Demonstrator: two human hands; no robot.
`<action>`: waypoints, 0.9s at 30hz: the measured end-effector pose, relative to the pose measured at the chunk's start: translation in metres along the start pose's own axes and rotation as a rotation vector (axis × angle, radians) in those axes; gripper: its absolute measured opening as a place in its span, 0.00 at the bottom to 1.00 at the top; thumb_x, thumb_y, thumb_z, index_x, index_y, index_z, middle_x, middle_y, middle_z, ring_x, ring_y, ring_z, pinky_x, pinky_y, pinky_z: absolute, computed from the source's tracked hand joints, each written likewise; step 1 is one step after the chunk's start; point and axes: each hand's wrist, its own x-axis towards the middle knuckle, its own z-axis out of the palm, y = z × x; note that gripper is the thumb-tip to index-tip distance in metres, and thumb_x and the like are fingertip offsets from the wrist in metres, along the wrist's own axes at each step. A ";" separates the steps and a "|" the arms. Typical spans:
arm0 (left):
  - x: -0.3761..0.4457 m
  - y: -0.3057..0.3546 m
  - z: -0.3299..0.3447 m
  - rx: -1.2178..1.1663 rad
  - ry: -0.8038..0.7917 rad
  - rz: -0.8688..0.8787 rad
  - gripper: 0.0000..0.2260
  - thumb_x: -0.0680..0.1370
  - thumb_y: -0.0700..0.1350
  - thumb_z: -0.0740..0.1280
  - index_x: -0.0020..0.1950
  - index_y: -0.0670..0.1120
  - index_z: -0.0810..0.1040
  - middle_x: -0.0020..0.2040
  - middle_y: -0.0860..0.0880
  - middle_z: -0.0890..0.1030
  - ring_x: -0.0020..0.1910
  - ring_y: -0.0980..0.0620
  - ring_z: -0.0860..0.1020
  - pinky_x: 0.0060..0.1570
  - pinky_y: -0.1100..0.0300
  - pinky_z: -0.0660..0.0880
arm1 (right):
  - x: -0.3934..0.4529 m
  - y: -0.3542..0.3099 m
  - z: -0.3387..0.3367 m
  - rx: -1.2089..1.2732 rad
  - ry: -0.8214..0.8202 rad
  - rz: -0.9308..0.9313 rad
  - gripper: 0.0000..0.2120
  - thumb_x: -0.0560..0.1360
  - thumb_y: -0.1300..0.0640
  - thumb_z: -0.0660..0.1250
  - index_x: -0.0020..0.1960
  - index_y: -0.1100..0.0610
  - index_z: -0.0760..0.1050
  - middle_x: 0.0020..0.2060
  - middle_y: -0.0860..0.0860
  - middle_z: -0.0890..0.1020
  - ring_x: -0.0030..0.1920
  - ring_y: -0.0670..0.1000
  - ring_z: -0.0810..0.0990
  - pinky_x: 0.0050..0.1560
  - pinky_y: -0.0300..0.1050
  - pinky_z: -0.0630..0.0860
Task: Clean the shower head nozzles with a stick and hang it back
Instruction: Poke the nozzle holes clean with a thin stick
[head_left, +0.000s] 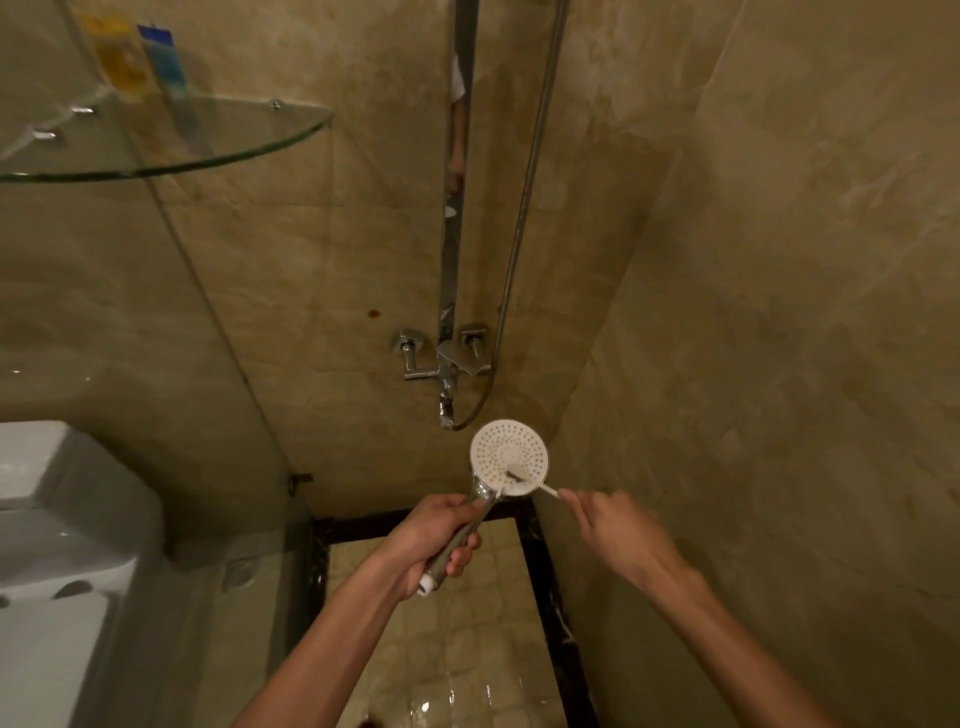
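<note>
The shower head (508, 456) has a round white face dotted with nozzles, turned up toward me. My left hand (435, 535) grips its chrome handle from below. My right hand (613, 525) pinches a thin white stick (545, 488) whose tip lies on the lower part of the white face. The handle's lower end shows no hose attached. A chrome hose (524, 208) hangs from above and loops down to the wall mixer (447, 358).
A vertical chrome riser bar (457, 182) runs up the tiled wall above the mixer. A glass corner shelf (171, 135) with two bottles is at upper left. A white toilet tank (57, 519) stands at lower left beside a glass partition. Wet tiled floor lies below.
</note>
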 end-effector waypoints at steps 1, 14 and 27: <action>0.000 -0.001 0.001 -0.005 -0.002 0.001 0.06 0.82 0.44 0.63 0.55 0.42 0.72 0.29 0.45 0.72 0.18 0.54 0.66 0.16 0.66 0.64 | 0.003 0.004 -0.005 -0.024 0.021 0.015 0.22 0.84 0.41 0.48 0.44 0.48 0.76 0.31 0.48 0.76 0.33 0.52 0.77 0.40 0.53 0.78; -0.002 0.000 0.000 -0.051 -0.009 0.043 0.08 0.82 0.44 0.63 0.57 0.40 0.74 0.29 0.45 0.72 0.18 0.54 0.66 0.16 0.66 0.64 | 0.012 0.012 -0.004 -0.044 0.133 0.127 0.25 0.84 0.40 0.46 0.45 0.50 0.77 0.30 0.46 0.72 0.32 0.50 0.74 0.37 0.45 0.70; -0.009 0.005 -0.007 -0.061 -0.008 0.086 0.09 0.82 0.45 0.64 0.57 0.40 0.74 0.30 0.45 0.71 0.19 0.54 0.66 0.17 0.65 0.64 | 0.019 0.015 -0.008 0.159 0.227 0.132 0.25 0.83 0.39 0.50 0.34 0.48 0.73 0.24 0.46 0.75 0.22 0.43 0.75 0.22 0.34 0.65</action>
